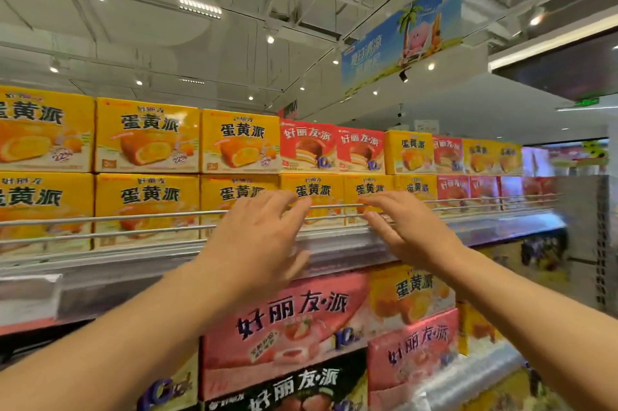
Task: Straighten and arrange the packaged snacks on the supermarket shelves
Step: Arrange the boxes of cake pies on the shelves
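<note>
Supermarket aisle under a white open ceiling with spot lamps; a blue hanging banner [401, 32] is seen at 1 o'clock. The top shelf [167, 258], fronted by a double guard rail [133, 221], runs across mid-frame.

Stock on top shelf: two tiers of boxes. The large yellow boxes [147, 136] at 9 to 10 o'clock are seen flush, faces forward, edges aligned. The red boxes [307, 146] in the upper tier near centre also sit square. In the lower tier, the small yellow boxes [312, 191] lie directly behind the hands; their alignment is partly hidden by the hands and rail.

Left hand [257, 240]: raised to the rail at centre, fingers spread and slightly curved, nothing held. Whether the fingertips touch the rail or the box behind cannot be told.

Right hand [408, 230]: just to 3 o'clock of the left hand, fingers extended and loosely spread, pointing toward 10 o'clock, at or near the rail; contact is not resolvable. Nothing is gripped.

Lower shelf, 6 o'clock: the pink boxes [284, 320] are seen tilted and uneven, with a yellow box [414, 297] skewed beside them at 4 o'clock.

Judgement on progress: the top shelf is taken as largely tidied at left; the section under the hands appears to be the one in work. The lower shelf appears still to need straightening, so a good share of the task is judged outstanding.
</note>
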`<state>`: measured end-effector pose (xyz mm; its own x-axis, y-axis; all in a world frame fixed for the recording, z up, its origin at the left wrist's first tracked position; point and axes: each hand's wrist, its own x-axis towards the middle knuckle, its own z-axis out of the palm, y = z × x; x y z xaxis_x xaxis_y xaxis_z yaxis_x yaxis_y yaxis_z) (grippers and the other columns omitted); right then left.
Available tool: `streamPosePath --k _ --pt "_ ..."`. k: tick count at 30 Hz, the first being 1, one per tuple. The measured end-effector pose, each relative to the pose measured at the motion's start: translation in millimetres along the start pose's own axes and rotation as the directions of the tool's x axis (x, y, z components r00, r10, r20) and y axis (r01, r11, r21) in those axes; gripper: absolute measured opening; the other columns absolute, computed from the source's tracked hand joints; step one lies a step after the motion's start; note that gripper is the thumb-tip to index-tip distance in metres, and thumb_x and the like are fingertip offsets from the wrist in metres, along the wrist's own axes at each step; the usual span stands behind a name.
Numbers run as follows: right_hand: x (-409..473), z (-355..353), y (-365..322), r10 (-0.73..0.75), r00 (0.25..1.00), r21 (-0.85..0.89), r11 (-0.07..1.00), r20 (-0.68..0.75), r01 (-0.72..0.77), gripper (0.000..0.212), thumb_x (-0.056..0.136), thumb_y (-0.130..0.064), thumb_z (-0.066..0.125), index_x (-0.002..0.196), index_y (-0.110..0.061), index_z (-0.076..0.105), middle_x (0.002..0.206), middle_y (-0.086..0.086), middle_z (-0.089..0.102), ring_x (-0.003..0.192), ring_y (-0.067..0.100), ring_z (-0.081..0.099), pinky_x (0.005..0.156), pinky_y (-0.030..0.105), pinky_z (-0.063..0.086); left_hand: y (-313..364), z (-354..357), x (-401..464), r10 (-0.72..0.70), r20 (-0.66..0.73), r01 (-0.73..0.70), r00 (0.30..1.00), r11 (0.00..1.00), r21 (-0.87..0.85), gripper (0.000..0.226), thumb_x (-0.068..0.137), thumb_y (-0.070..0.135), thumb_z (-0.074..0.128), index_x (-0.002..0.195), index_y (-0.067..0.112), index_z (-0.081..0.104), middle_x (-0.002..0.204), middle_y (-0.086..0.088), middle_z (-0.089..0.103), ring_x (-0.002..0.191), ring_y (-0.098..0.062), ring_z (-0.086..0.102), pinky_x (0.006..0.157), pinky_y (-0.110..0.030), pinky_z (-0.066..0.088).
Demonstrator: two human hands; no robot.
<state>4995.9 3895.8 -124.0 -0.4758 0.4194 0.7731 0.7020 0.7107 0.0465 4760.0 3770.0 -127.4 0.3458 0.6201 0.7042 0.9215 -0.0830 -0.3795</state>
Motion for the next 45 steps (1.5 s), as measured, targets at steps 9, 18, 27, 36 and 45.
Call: streamPosePath --k 9,18,27,36,45 --pt "-5 7 72 -0.149 0.988 0.017 0.989 0.032 0.149 0.053 0.098 -0.042 0.043 0.146 -0.019 0.039 0.142 0.002 0.049 0.129 0.02 0.04 0.109 0.034 0.03 62 32 43 -0.284 0.058 0.269 0.957 0.945 0.186 0.086 0.083 0.074 0.04 0.149 0.023 0.023 0.137 0.0 0.045 0.127 -0.025 0.041 0.104 -0.042 0.026" --pt "-15 26 76 -0.152 0.98 0.176 0.969 -0.13 0.173 0.053 0.093 -0.041 0.044 0.141 -0.018 0.046 0.135 -0.002 0.053 0.126 0.018 0.042 0.111 0.038 0.029 76 39 44 -0.341 -0.084 0.351 0.936 0.921 0.172 0.079 0.08 0.074 0.036 0.131 0.018 0.056 0.111 -0.002 0.063 0.103 -0.027 0.057 0.092 -0.043 0.039" --pt "-1 10 79 -0.227 0.968 0.094 0.967 -0.103 0.237 0.045 0.091 -0.039 0.05 0.128 -0.015 0.06 0.123 0.003 0.063 0.116 0.022 0.053 0.098 0.039 0.038 68 47 49 -0.297 -0.184 0.328 0.937 0.928 0.174 0.076 0.078 0.077 0.039 0.118 0.017 0.063 0.094 -0.001 0.064 0.086 -0.027 0.059 0.08 -0.041 0.039" --pt "124 -55 57 -0.187 0.982 -0.025 0.982 -0.008 0.186 0.082 0.082 -0.055 0.066 0.147 -0.018 0.033 0.149 0.004 0.042 0.135 0.024 0.039 0.11 0.042 0.034 64 56 45 -0.282 -0.222 0.321 0.934 0.933 0.166 0.071 0.079 0.075 0.045 0.121 0.02 0.058 0.096 0.0 0.06 0.087 -0.025 0.055 0.082 -0.041 0.039" --pt "152 -45 45 -0.104 0.98 -0.21 0.968 0.17 0.139 0.094 0.064 -0.076 0.066 0.14 -0.029 0.037 0.132 0.003 0.049 0.122 0.026 0.047 0.102 0.047 0.034 64 56 43 -0.248 -0.265 0.296 0.932 0.942 0.159 0.072 0.079 0.073 0.045 0.123 0.018 0.061 0.096 -0.001 0.061 0.087 -0.027 0.057 0.084 -0.041 0.035"
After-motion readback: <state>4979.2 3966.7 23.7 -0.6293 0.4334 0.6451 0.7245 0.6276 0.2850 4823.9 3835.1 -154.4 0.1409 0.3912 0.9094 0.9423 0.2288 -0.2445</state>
